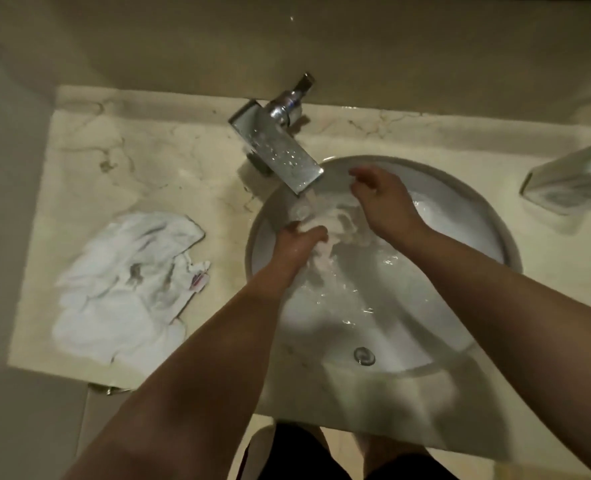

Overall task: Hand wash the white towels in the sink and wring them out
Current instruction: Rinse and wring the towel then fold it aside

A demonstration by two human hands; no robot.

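A wet white towel (325,230) is seen bunched in the far part of the round white sink (488,216), directly under the water running from the tap (280,147); its lower end trails into the shallow water. It is gripped at its near-left side by the left hand (297,240). More white towels (124,285) are heaped, crumpled and marked with dark stains, on the counter to the left of the sink, apart from its rim.
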